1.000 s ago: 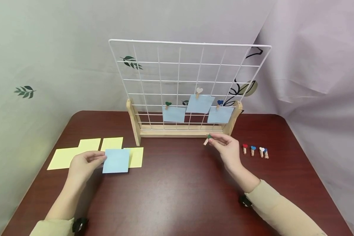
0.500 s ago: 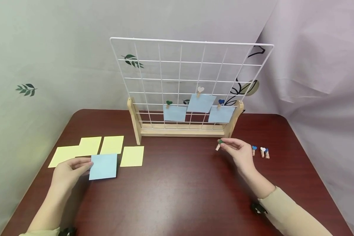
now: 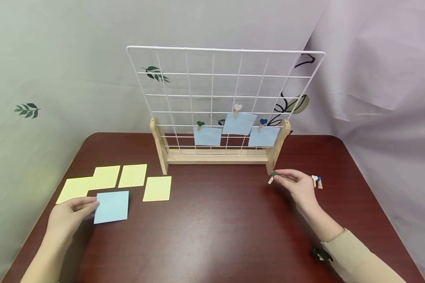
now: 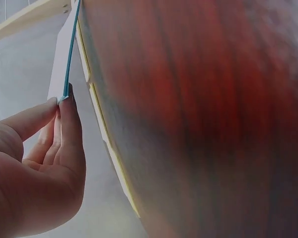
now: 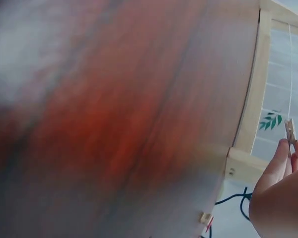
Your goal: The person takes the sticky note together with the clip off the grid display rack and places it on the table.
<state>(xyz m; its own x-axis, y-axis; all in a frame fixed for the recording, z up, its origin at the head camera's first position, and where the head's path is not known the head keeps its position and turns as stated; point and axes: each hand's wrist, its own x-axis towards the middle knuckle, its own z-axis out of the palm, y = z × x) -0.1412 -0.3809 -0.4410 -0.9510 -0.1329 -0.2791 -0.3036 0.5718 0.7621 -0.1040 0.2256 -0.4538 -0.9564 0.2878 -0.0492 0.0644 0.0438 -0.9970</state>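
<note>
At the left of the head view, my left hand (image 3: 65,220) pinches a square light blue sticky note (image 3: 111,206) by its left edge, between thumb and fingers. The left wrist view shows the note (image 4: 64,54) nearly edge-on. On the right, my right hand (image 3: 301,190) pinches a small wooden clothespin (image 3: 270,180) with a green heart on it, near the right foot of a white wire grid (image 3: 212,74). Three blue notes hang on that grid, the middle blue note (image 3: 239,124) highest, each under a heart clothespin.
Several yellow sticky notes (image 3: 157,189) lie on the dark red table (image 3: 212,228) at the left. A white heart clothespin (image 3: 314,181) and a blue heart clothespin (image 3: 320,183) lie just right of my right hand. The grid stands in a wooden base (image 3: 216,158).
My left hand has drawn the blue note left and toward me, uncovering the yellow notes. My right hand has moved right with the green heart clothespin, covering some clothespins on the table.
</note>
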